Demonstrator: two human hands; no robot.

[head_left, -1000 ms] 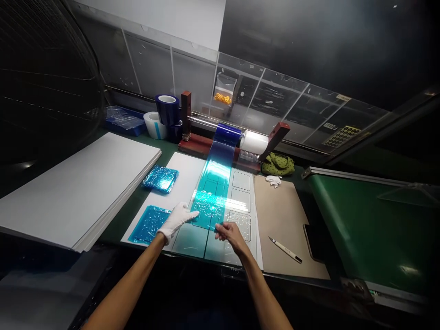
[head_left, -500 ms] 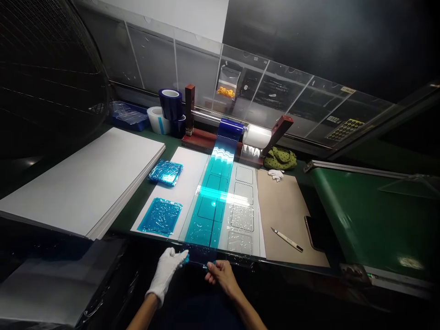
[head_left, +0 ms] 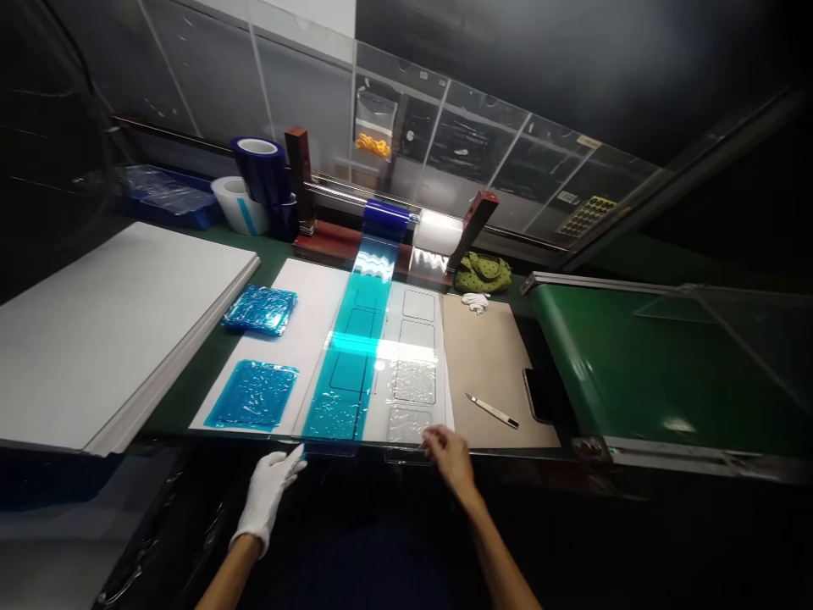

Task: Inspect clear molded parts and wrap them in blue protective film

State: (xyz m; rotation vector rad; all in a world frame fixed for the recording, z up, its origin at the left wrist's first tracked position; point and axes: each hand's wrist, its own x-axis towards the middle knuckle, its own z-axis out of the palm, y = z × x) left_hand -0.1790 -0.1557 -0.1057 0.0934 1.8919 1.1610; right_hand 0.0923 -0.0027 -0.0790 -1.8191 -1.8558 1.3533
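Note:
My left hand [head_left: 262, 496], in a white glove, is at the table's front edge with its fingers together. A small bluish bit shows at its fingertips, by the front left corner of a long strip of blue film [head_left: 340, 377]. The strip runs down from a blue roll [head_left: 386, 220] over outlined rectangles. My bare right hand [head_left: 450, 456] has its fingers curled at the front edge of the clear film [head_left: 412, 385], which comes off a white roll [head_left: 439, 230]. Whatever is between those fingers is too small to make out.
Two stacks of blue film-covered pieces, one nearer [head_left: 254, 396] and one farther [head_left: 262, 309], lie left of the strip. A craft knife [head_left: 492, 411] and a phone [head_left: 539, 396] are at right, beside a green conveyor belt [head_left: 635, 364]. White sheets [head_left: 133, 322] are stacked at left.
My right hand has moved right, away from the blue strip to the clear film's front edge. The left hand stays by the blue strip's left corner. The whole view has shifted.

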